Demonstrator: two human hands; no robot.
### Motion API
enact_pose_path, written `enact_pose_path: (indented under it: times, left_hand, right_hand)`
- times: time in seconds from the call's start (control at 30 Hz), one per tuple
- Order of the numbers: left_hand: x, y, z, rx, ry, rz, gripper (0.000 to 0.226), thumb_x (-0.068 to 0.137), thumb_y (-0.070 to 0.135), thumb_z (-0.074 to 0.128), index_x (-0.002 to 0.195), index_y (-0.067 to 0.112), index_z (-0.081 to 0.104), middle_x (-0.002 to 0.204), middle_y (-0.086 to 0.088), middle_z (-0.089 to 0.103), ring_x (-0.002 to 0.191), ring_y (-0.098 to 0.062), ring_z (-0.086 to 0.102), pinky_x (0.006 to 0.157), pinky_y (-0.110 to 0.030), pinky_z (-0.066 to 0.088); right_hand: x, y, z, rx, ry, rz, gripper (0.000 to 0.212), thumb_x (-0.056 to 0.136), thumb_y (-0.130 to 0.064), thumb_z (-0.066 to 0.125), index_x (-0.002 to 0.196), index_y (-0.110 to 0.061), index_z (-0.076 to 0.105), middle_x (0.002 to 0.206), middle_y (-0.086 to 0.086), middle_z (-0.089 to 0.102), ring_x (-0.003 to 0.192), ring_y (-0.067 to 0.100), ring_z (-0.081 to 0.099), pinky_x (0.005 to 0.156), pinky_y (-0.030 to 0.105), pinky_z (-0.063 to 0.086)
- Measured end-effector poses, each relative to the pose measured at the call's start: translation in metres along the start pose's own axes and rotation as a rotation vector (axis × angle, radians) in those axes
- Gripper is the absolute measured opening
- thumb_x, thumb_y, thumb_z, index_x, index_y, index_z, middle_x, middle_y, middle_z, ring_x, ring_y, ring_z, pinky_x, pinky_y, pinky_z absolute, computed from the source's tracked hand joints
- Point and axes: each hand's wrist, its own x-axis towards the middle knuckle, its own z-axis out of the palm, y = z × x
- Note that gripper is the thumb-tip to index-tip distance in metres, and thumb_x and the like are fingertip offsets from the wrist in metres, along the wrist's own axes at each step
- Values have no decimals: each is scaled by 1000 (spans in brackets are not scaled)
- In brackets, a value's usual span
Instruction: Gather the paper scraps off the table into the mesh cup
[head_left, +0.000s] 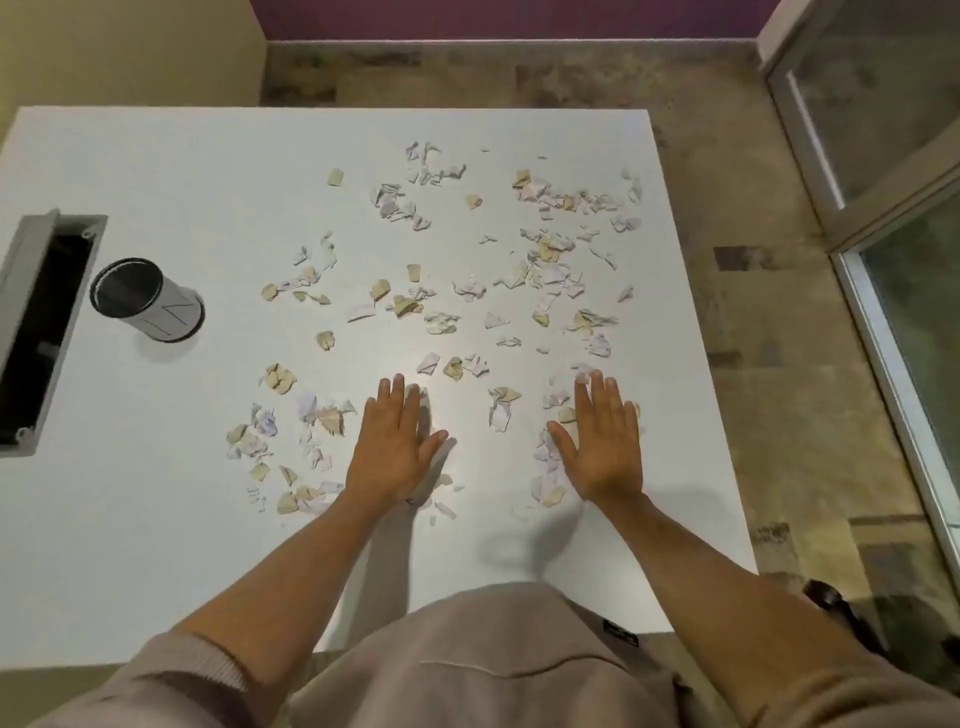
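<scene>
White rectangular desk, viewed from above. Torn paper scraps, white, pale lilac and tan, scattered over centre and right half of desk; denser clusters at far right, at far centre and at near left. None visibly inside the cup.

Dark cylindrical mesh cup with white paper label, upright on left side of desk, well apart from nearest scraps and from both hands. Mouth open upward; interior dark, contents not discernible.

Left hand: palm down, fingers straight and together, thumb spread toward the right. Grip open, holding nothing. Flat on or just above desk; a few scraps at heel of palm and beside fingertips.

Right hand: palm down, fingers straight, thumb spread toward the left. Grip open, holding nothing. Scraps touching thumb side and lying at fingertips.

Hands near each other, bare strip of desk between them.

Grey rectangular cable tray, recessed in left edge of desk, just beside cup. Beige sleeves pushed up above forearms. Mottled stone floor beyond desk.
</scene>
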Motion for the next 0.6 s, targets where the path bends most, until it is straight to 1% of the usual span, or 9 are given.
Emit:
enact_pose_path:
  times: [0.07, 0.1, 0.2, 0.3, 0.4, 0.5, 0.53, 0.6]
  left_hand:
    - [-2, -2, 6, -35, -25, -84, 82, 96, 62, 26, 154, 6, 12, 162, -16, 2, 150, -32, -4, 121, -45, 4]
    - [-2, -3, 10, -62, -39, -128, 81, 96, 62, 31, 154, 7, 13, 162, -17, 2, 149, -33, -4, 121, -46, 4]
    - [-3, 1, 16, -203, -55, -234, 89, 91, 68, 29, 154, 8, 11, 161, -20, 0, 149, -35, -5, 121, -48, 5]
    - [4, 7, 19, -295, -68, -316, 86, 95, 61, 36, 155, 9, 4, 161, -20, -5, 149, -34, -8, 121, -49, 3]
    - [6, 16, 23, -320, -72, -289, 86, 96, 58, 39, 155, 7, 3, 161, -20, -4, 149, -34, -9, 120, -49, 1]
    - [9, 27, 28, -310, -108, -211, 84, 97, 51, 42, 154, 5, 2, 161, -21, -4, 149, -34, -9, 120, -47, -1]
    - [9, 30, 30, -298, -117, -187, 83, 98, 49, 44, 154, 5, 2, 161, -20, -5, 149, -35, -9, 120, -47, -1]
    - [9, 35, 34, -273, -142, -131, 81, 98, 47, 45, 154, 5, 4, 161, -19, -5, 149, -35, -8, 119, -47, 0]
  right_hand:
    - [-1, 3, 2, 55, 6, 55, 71, 95, -58, 38, 149, -12, 33, 158, 12, 25, 147, 31, 19, 115, 53, 23]
    - [-3, 5, 4, 47, -12, 92, 70, 95, -59, 40, 148, -13, 37, 156, 14, 28, 145, 33, 23, 113, 55, 26]
    - [-1, 0, 8, 69, -120, 217, 75, 90, -66, 32, 147, -19, 37, 157, 14, 27, 143, 37, 26, 107, 58, 31]
    - [6, -9, 10, 122, -182, 250, 82, 85, -71, 26, 147, -18, 36, 157, 15, 24, 143, 36, 25, 109, 57, 29]
    - [6, -26, 12, 195, -191, 207, 83, 84, -71, 26, 147, -16, 37, 157, 15, 25, 145, 33, 22, 114, 54, 22]
    - [3, -45, 15, 238, -204, 141, 77, 87, -65, 36, 148, -17, 35, 158, 13, 25, 146, 31, 21, 117, 52, 17]
    - [2, -50, 17, 242, -205, 105, 76, 88, -62, 41, 148, -16, 37, 157, 14, 27, 145, 32, 24, 116, 53, 18]
    - [-1, -58, 21, 257, -235, 7, 73, 88, -56, 49, 143, -9, 44, 151, 19, 35, 140, 36, 34, 111, 57, 29]
